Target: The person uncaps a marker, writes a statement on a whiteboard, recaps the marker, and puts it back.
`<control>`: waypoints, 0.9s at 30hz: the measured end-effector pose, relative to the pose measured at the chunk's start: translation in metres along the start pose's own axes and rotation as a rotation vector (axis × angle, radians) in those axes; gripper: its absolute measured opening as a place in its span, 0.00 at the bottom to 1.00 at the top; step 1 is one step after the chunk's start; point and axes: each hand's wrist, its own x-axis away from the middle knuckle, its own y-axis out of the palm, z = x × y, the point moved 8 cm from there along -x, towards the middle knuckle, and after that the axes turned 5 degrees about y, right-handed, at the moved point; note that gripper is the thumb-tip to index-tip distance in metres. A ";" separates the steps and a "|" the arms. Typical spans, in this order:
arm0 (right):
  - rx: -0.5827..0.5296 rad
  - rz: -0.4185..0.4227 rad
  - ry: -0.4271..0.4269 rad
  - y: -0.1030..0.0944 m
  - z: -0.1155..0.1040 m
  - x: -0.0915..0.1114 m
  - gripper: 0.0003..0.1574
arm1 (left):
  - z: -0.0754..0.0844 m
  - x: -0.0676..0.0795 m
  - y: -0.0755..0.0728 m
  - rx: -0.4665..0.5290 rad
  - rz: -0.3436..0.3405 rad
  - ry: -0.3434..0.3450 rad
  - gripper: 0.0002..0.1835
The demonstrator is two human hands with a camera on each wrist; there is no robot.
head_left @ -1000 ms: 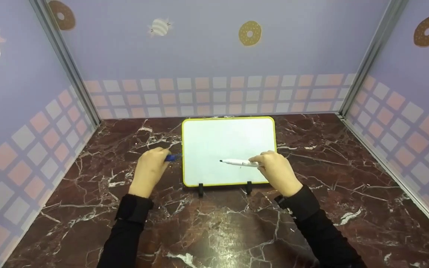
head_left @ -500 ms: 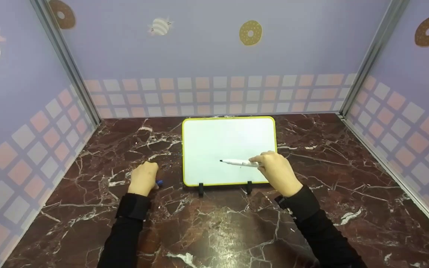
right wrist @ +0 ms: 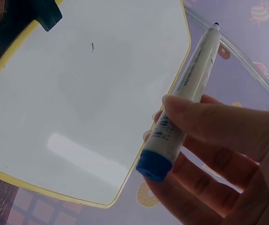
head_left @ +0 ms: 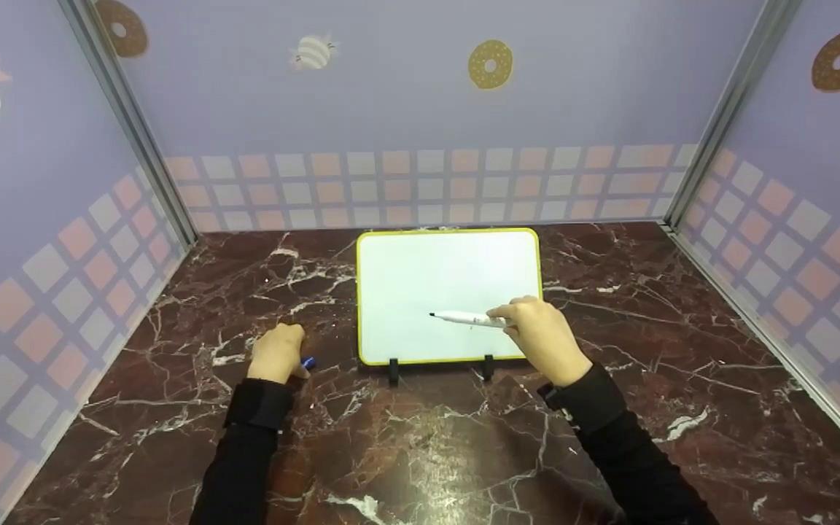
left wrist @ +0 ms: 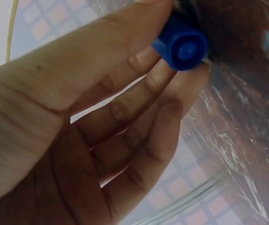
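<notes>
My left hand (head_left: 276, 353) is low over the table, left of the whiteboard. Its thumb and fingertips pinch a blue marker cap (left wrist: 186, 49), whose hollow end shows in the left wrist view. In front of the board, my right hand (head_left: 542, 337) grips a white whiteboard marker (right wrist: 190, 84) between thumb and fingers. The marker's bare dark tip points left in the head view, and its blue end (right wrist: 154, 165) sticks out behind the fingers. The white, yellow-rimmed whiteboard (head_left: 434, 277) leans on a stand with black feet (head_left: 393, 371). A short dark mark (right wrist: 92, 47) shows on its surface.
The tabletop (head_left: 420, 452) is dark red marble-patterned, with a light reflection near the front. Lilac walls (head_left: 405, 87) with printed donuts and checks enclose the back and both sides. Metal posts (head_left: 726, 95) stand in the back corners.
My left hand has come back from beside the board's left edge, toward me and slightly left, with the blue cap. My right hand and the marker have stayed in place.
</notes>
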 end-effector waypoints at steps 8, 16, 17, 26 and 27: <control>0.011 0.018 -0.010 -0.001 -0.001 0.000 0.17 | 0.006 0.006 -0.016 0.030 0.092 0.060 0.21; 0.028 0.044 -0.044 0.002 -0.006 0.001 0.17 | 0.087 0.031 -0.076 -0.047 0.666 0.361 0.20; 0.025 0.044 -0.050 0.003 -0.007 0.001 0.16 | 0.104 0.037 -0.080 -0.069 0.749 0.437 0.19; 0.035 0.046 -0.105 0.013 -0.026 0.006 0.15 | 0.194 0.065 -0.049 -0.190 0.911 0.857 0.21; 0.042 0.042 -0.113 0.014 -0.029 0.007 0.15 | 0.197 0.065 -0.044 -0.207 0.903 0.863 0.21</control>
